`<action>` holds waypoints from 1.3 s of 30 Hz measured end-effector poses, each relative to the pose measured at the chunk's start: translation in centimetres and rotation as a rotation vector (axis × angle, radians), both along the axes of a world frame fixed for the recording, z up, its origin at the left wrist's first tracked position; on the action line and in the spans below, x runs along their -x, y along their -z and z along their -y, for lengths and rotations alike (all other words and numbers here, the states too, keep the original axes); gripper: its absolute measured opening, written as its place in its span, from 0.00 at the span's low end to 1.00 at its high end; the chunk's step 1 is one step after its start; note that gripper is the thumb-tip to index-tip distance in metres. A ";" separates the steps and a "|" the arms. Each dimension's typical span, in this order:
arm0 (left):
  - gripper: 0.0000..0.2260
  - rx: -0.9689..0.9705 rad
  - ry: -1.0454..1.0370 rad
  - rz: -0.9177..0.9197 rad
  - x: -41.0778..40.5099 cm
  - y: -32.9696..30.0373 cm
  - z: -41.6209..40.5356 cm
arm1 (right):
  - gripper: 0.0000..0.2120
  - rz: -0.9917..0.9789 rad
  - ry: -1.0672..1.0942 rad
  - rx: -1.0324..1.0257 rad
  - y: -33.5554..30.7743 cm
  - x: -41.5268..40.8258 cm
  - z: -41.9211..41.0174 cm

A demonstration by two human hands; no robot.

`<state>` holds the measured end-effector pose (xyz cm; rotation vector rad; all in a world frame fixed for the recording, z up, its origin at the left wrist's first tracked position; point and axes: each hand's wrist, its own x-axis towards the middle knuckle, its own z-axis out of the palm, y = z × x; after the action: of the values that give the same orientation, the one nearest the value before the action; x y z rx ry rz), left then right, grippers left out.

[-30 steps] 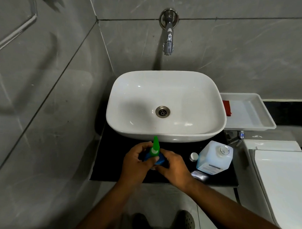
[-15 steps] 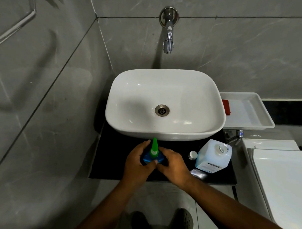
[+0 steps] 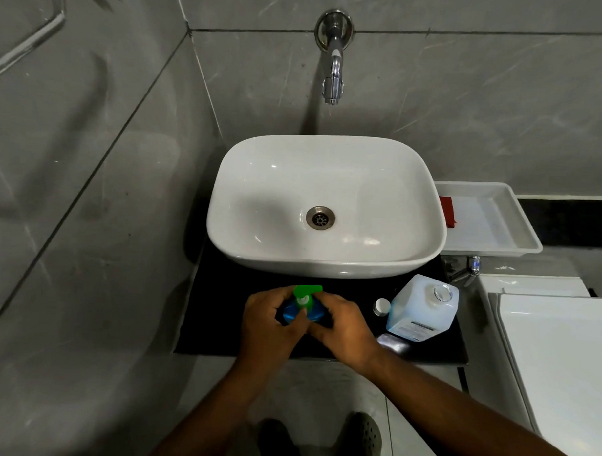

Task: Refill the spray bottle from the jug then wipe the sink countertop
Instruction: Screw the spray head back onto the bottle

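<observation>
A blue spray bottle (image 3: 291, 312) with a green spray head (image 3: 307, 292) stands on the black countertop (image 3: 218, 313) in front of the white basin (image 3: 327, 208). My left hand (image 3: 267, 325) wraps the bottle's body from the left. My right hand (image 3: 344, 326) holds it from the right, fingers by the neck under the green head. The translucent jug (image 3: 421, 312) of pale blue liquid stands uncapped to the right, and its small white cap (image 3: 381, 306) lies beside it on the counter.
A chrome tap (image 3: 333, 75) juts from the grey wall above the basin. A white tray (image 3: 491, 217) with a red cloth (image 3: 447, 210) sits right of the basin. A white toilet lid (image 3: 554, 373) fills the lower right. My shoes (image 3: 319, 440) show below the counter edge.
The green spray head has turned from pointing up toward the basin to pointing sideways to the right, while both hands stay on the bottle.
</observation>
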<state>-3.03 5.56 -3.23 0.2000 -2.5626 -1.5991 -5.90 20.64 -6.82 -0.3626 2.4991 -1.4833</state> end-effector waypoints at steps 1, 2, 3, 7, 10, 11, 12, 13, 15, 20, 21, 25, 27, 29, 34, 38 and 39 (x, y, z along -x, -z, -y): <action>0.17 0.004 0.008 0.004 -0.1 0.0 0.0 | 0.24 -0.001 0.002 0.002 -0.1 0.0 0.0; 0.20 0.012 0.000 0.004 -0.1 0.0 -0.1 | 0.23 -0.003 0.003 0.000 -0.1 0.1 0.0; 0.22 0.016 -0.022 -0.001 -0.2 0.0 -0.3 | 0.22 -0.008 0.005 -0.007 -0.2 0.1 0.0; 0.24 -0.008 -0.186 0.031 0.1 0.1 -0.9 | 0.18 -0.017 0.020 -0.009 -0.3 -0.1 -0.1; 0.17 0.041 -0.181 0.021 0.3 0.3 -0.9 | 0.21 -0.009 0.008 0.003 -0.3 -0.1 0.0; 0.14 0.046 -0.148 0.016 0.3 0.3 -0.9 | 0.23 -0.010 0.002 0.003 -0.3 0.0 0.0; 0.14 0.040 -0.105 0.017 0.3 0.3 -0.9 | 0.24 -0.014 -0.001 0.001 -0.3 0.0 0.0; 0.15 0.029 -0.059 0.025 0.3 0.3 -0.8 | 0.25 -0.016 0.000 -0.004 -0.3 0.0 0.0; 0.22 0.006 0.001 0.065 0.3 0.4 -0.8 | 0.25 -0.024 -0.002 -0.011 -0.3 0.0 0.0; 0.24 -0.063 -0.150 0.111 0.3 0.1 -1.4 | 0.21 -0.046 -0.007 -0.006 -0.4 0.0 -0.1; 0.20 -0.058 -0.147 0.097 0.4 0.1 -1.4 | 0.21 -0.043 -0.008 -0.002 -0.4 0.0 -0.1; 0.20 -0.156 0.035 0.085 0.5 -0.1 -1.5 | 0.22 -0.042 -0.006 0.008 -0.4 0.0 -0.1; 0.23 -0.182 0.045 0.121 0.3 -0.1 -1.8 | 0.22 -0.050 -0.015 0.014 -0.4 0.0 -0.1; 0.26 -0.199 -0.081 0.149 0.3 0.3 -2.0 | 0.21 -0.056 -0.024 0.018 -0.5 0.0 -0.1; 0.20 -0.166 -0.047 0.132 0.5 0.3 -1.6 | 0.23 -0.027 -0.015 0.010 -0.3 0.0 -0.1; 0.26 -0.174 0.005 0.178 0.6 0.3 -1.6 | 0.22 -0.042 -0.009 0.053 -0.6 -0.1 -0.1; 0.26 -0.167 -0.060 0.178 0.6 0.3 -1.8 | 0.22 -0.040 -0.009 0.060 -0.6 -0.1 -0.1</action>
<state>-3.63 7.34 -3.52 0.4489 -2.5190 -1.8503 -5.79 20.73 -6.21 -0.4174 2.4840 -1.5656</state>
